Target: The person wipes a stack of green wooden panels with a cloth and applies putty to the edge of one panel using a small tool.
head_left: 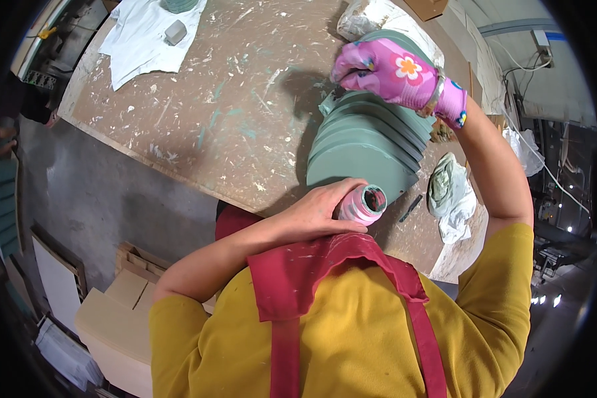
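Grey-green is covering the ribbed piece [359,154], which is lying on the bench [245,99] just right of the frame's centre, its bands stacking toward the upper right. At its near end, the bare left hand [326,208] is grasping a small pink-and-white jar [353,211], whose open mouth is showing dark green smears. Over the upper part of the piece, the right hand [388,73], in a flowered pink glove, is being held with fingers curled in; whether it is gripping anything, I cannot tell.

As for progress, the near face and visible bands are looking evenly coloured, so that part is seeming largely done. The far end is partly hiding behind the glove, so what is left there is hard to judge. With the jar open in the hand, the work is appearing unfinished. At right, a crumpled rag [446,196] is lying near a thin dark stick [411,208].
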Motion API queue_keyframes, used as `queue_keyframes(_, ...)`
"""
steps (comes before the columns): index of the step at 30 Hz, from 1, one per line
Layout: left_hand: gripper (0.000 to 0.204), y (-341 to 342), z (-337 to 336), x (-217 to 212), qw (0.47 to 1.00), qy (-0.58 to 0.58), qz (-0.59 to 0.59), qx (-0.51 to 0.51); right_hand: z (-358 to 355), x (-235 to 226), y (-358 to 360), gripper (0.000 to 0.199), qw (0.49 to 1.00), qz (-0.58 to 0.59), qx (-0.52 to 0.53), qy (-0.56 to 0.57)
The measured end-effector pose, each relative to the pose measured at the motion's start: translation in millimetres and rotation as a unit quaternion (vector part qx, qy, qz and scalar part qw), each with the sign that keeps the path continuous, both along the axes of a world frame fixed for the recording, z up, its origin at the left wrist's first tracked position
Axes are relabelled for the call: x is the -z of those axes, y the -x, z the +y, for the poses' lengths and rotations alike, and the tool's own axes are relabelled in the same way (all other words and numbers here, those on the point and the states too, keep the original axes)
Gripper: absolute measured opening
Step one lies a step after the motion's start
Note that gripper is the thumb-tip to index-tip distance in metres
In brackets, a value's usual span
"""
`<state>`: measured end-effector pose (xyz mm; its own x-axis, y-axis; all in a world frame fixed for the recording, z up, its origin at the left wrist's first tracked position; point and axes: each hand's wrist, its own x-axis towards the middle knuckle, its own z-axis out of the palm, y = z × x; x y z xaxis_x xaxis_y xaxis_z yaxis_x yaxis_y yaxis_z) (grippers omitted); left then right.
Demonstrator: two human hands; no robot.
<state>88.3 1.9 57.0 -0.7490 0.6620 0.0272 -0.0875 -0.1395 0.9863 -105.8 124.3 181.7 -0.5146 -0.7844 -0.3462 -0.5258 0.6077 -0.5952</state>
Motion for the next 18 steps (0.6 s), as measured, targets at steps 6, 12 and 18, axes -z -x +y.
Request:
queue_keyframes(6,0.069,-0.9,-0.4,-2.0,1.0,0.004,0.004,-0.005,13.9,6.3,-11.0,0.016,0.999,0.005,0.049,0.005)
queue_keyframes(12,0.069,-2.4,1.0,1.1,1.0,0.004,0.0,-0.006,20.4,17.2,-14.0,0.016,0.998,0.051,0.043,0.014)
queue_keyframes(18,0.069,-1.0,1.5,-0.8,1.0,0.008,0.001,-0.005,26.2,12.7,-20.0,0.015,0.994,0.008,0.099,0.036)
